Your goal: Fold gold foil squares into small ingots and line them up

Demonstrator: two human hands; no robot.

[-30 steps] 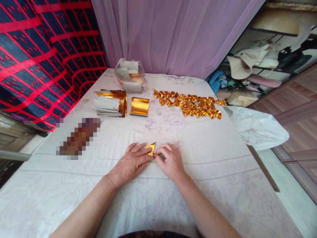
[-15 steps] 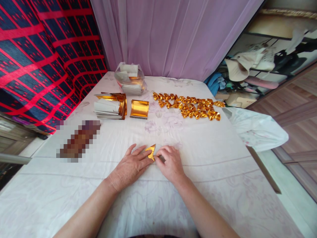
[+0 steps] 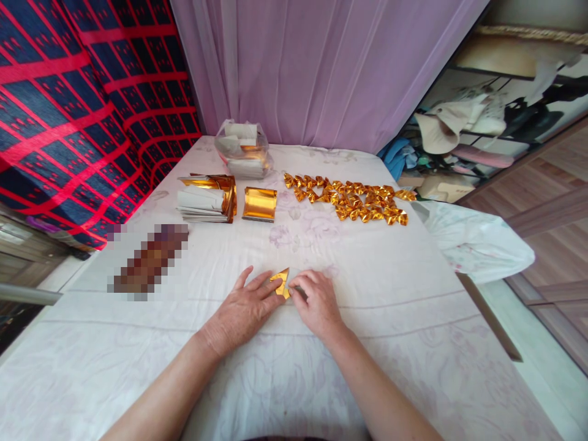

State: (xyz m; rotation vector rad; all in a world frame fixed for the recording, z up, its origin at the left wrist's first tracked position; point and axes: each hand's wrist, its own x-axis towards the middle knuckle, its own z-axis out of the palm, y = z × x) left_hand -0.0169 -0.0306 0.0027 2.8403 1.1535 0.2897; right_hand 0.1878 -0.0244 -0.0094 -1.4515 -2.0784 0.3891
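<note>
The folded paper is gold, the tablecloth white with lilac flowers, the curtain purple.

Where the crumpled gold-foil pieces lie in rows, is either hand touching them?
No, the left hand and right hand are at a small pointed gold-foil piece, apart from the crumpled pieces.

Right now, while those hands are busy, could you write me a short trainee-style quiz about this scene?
1. Which lies under the left hand's fingers? (a) hat (b) foil (c) blue cloth
2. True or false: the bag sits closer to the purple curtain than the right hand does.
3. Fill in: in the picture, the crinkled gold pieces lie to the ____ of the gold stack.

Key: 1. b; 2. true; 3. right
</note>
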